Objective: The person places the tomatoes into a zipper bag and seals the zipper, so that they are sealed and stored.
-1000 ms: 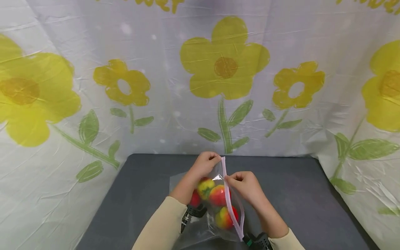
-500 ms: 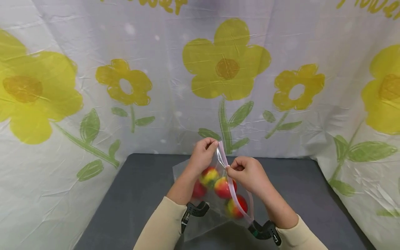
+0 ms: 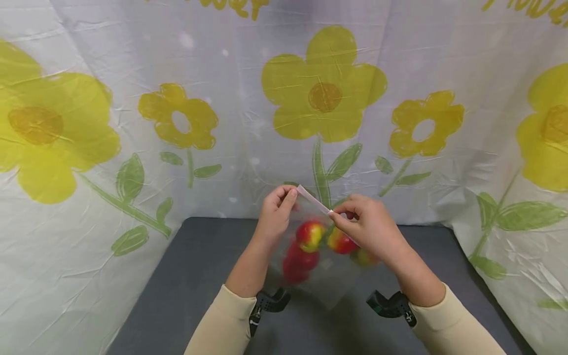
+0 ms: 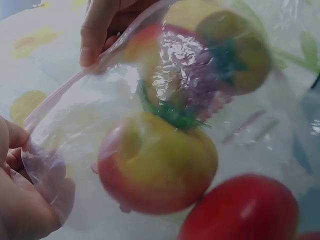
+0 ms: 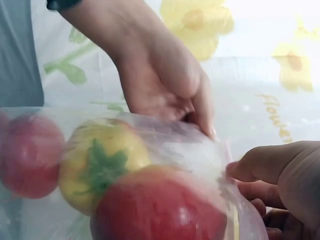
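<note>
A clear zip bag (image 3: 328,283) is held up between both hands, its pale pink closure strip (image 3: 312,198) slanting down to the right. Thumb and fingers of the left hand (image 3: 276,212) pinch the strip's far end. Farther along, the right hand (image 3: 370,224) pinches the same strip at a small white spot. Inside the bag are several tomato-like fruits: a red-and-yellow one (image 3: 309,235), a plain red one (image 4: 245,210), and a yellowish one (image 5: 107,167) with a green star-shaped calyx. The right hand hides part of the bag's right side.
A dark grey table (image 3: 204,276) lies below the bag. Behind it hangs a white cloth (image 3: 248,162) printed with yellow flowers. Black wrist cameras (image 3: 271,301) are strapped at both cuffs.
Both hands have risen with the bag, its strip turning from near upright to slanted. The right hand has moved rightward, the left slightly leftward. The fruits have shifted inside, and more red ones show.
</note>
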